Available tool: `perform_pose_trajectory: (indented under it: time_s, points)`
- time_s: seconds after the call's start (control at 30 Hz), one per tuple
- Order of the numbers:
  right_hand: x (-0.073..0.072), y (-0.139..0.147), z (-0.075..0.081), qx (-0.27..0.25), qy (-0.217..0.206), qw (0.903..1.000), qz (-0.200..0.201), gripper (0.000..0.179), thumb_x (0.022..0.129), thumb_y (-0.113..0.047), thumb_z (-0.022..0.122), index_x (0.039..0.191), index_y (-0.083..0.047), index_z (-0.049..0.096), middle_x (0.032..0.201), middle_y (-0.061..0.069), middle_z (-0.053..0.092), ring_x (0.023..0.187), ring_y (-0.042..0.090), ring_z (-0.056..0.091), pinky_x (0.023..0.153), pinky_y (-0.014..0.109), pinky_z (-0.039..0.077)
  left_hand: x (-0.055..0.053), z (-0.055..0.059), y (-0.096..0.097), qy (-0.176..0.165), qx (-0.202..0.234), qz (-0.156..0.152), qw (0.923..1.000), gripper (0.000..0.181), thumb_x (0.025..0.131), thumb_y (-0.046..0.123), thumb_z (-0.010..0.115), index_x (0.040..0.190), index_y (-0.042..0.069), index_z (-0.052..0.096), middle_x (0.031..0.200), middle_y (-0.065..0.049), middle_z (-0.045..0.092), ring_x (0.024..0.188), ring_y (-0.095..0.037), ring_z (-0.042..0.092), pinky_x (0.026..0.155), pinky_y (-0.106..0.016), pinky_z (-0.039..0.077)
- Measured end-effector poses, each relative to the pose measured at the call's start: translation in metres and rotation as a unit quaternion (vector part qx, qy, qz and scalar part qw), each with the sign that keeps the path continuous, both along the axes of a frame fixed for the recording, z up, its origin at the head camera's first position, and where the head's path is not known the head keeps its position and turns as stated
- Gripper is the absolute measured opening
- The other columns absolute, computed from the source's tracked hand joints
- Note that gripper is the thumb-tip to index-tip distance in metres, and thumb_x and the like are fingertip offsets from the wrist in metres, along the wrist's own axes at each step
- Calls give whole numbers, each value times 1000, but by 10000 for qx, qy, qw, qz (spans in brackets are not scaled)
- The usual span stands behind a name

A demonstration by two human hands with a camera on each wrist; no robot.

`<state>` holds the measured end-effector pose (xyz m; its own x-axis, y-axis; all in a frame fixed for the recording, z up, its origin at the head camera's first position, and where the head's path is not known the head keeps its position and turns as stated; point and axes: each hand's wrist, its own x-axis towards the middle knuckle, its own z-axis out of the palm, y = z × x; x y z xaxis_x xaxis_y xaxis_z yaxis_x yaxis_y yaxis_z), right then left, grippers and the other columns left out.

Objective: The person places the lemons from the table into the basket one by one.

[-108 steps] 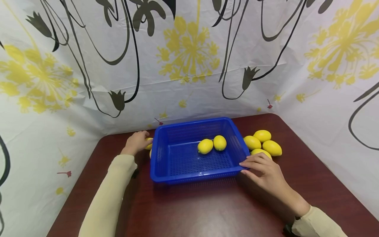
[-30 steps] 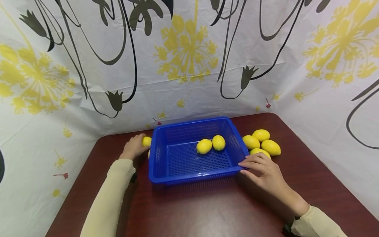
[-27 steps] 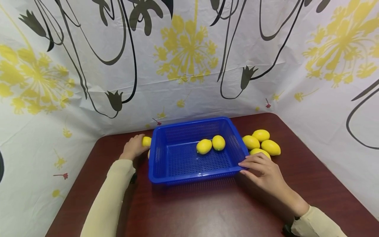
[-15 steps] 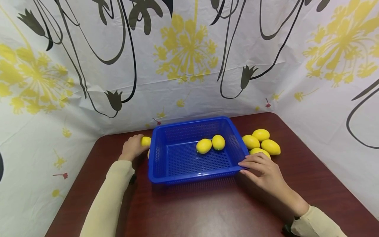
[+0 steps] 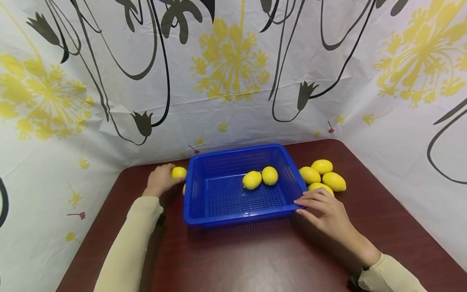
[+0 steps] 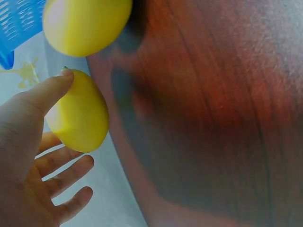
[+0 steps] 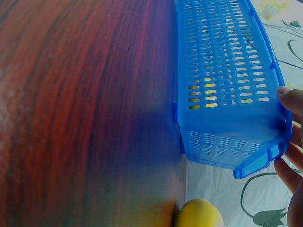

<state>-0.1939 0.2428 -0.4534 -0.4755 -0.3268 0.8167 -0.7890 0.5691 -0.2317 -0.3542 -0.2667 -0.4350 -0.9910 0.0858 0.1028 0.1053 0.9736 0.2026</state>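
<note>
My left hand is left of the blue plastic basket, holding a yellow lemon between thumb and fingers. In the left wrist view the thumb lies on the top end of this lemon, with the other fingers spread behind and below it. A second lemon sits close by, mostly hidden by the basket in the head view. My right hand grips the rim at the basket's near right corner, thumb on one side and fingertips on the other. Two lemons lie inside the basket.
Several lemons are grouped right of the basket, one partly behind my right hand. The basket stands on a dark red-brown table, near its far edge. White patterned cloth hangs behind and along both sides.
My left hand has drawn slightly left, and the lemon in its fingers has shifted left with it, showing more than before. The right hand and the basket stay in place.
</note>
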Motion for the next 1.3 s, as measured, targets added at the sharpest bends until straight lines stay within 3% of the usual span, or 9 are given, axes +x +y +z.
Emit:
perform_pose_trajectory:
  time_s: [0.37, 0.7, 1.3]
  points:
    - [0, 1, -1, 33, -7, 10000, -29, 23, 80, -26, 82, 100, -15, 79, 96, 1, 75, 98, 17, 61, 102, 5, 37, 3, 31, -4, 334, 116, -98, 9993, 62, 84, 52, 71, 124, 5, 61, 110, -18, 69, 89, -32, 61, 73, -45, 49]
    - [1, 1, 0, 62, -11, 10000, -67, 23, 79, -24, 83, 100, -16, 79, 97, 0, 75, 97, 17, 61, 100, 4, 37, 4, 61, 12, 623, 307, -282, 9972, 61, 84, 53, 71, 124, 8, 62, 112, -16, 70, 92, -32, 61, 77, -46, 49]
    - [1, 0, -2, 59, 52, 10000, -61, 23, 81, -27, 81, 101, -16, 79, 96, 1, 75, 97, 16, 61, 100, 4, 37, 6, 88, 51, 660, -8, -696, 9954, 65, 84, 52, 72, 131, 9, 60, 122, -15, 68, 103, -33, 63, 83, -50, 52]
